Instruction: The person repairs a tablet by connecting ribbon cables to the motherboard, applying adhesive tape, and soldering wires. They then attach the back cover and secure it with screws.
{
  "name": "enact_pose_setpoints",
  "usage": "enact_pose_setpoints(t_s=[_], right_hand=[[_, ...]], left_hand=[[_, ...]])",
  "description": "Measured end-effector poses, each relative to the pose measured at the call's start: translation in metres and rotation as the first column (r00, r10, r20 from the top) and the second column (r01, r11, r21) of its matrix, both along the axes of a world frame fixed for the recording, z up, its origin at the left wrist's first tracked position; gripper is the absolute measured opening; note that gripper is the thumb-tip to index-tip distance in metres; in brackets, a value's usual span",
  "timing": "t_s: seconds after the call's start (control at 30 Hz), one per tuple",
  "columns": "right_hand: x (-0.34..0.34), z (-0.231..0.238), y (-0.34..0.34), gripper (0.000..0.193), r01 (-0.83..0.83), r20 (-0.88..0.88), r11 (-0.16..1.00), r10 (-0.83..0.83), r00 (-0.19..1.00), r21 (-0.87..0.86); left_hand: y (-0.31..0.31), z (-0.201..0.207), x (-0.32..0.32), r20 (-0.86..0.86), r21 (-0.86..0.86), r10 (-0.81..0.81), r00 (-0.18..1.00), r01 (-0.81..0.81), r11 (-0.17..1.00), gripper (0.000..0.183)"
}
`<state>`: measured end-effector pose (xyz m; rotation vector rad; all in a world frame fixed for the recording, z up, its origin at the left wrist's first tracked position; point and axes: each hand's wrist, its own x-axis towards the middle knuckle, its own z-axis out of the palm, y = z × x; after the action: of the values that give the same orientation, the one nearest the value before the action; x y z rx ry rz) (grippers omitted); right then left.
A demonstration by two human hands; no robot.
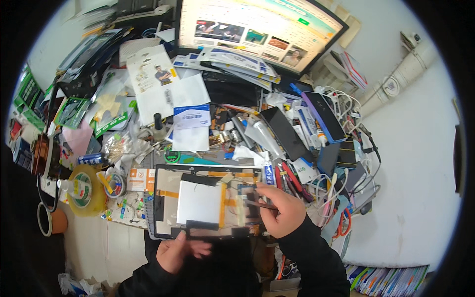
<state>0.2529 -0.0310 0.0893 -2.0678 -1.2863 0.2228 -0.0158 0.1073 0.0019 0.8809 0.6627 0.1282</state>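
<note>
An opened tablet [170, 208] lies with its inside facing up near the front edge of the cluttered desk. A large white battery [200, 203] fills its middle, with black tape and orange ribbon cables around it. My right hand [284, 210] pinches dark, slim tweezers [261, 204], whose tip points left over the circuit board at the tablet's right side. My left hand [173, 251] is at the lower edge, its thumb up against the frame. The other left fingers are apart, slightly blurred, just below that edge.
Behind the tablet stand a lit monitor [262, 29] and piles of packets. Phones [324, 116] and red-handled pliers [292, 178] lie to the right, near white cables. A yellow tape roll [84, 190] and a solder spool [115, 184] sit left.
</note>
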Motion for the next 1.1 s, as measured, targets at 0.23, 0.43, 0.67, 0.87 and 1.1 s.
enact_pose_setpoints(t_s=[0.23,0.43,0.67,0.87,1.1], right_hand=[[0.016,0.008,-0.048,0.021,0.331,-0.177,0.942,-0.318,0.931,0.049],[0.051,0.003,-0.086,0.026,0.403,0.165,0.915,-0.401,0.901,0.026],[0.075,0.024,-0.083,0.028,0.453,0.394,0.888,-0.387,0.834,-0.086],[0.080,0.019,-0.066,0.025,0.359,0.421,0.925,-0.279,0.863,-0.124],[0.107,-0.007,-0.040,0.020,0.286,0.501,0.953,-0.198,0.842,-0.104]], left_hand=[[-0.011,-0.003,0.002,0.063,0.024,0.127,0.990,-0.129,0.991,0.061],[-0.010,-0.005,-0.003,0.103,0.052,0.161,0.982,-0.167,0.985,0.060],[-0.005,-0.004,-0.015,0.151,0.075,0.163,0.975,-0.175,0.982,0.066],[-0.004,-0.006,-0.019,0.102,0.066,0.180,0.978,-0.187,0.980,0.066],[-0.005,-0.011,-0.010,0.062,0.085,0.108,0.992,-0.113,0.990,0.058]])
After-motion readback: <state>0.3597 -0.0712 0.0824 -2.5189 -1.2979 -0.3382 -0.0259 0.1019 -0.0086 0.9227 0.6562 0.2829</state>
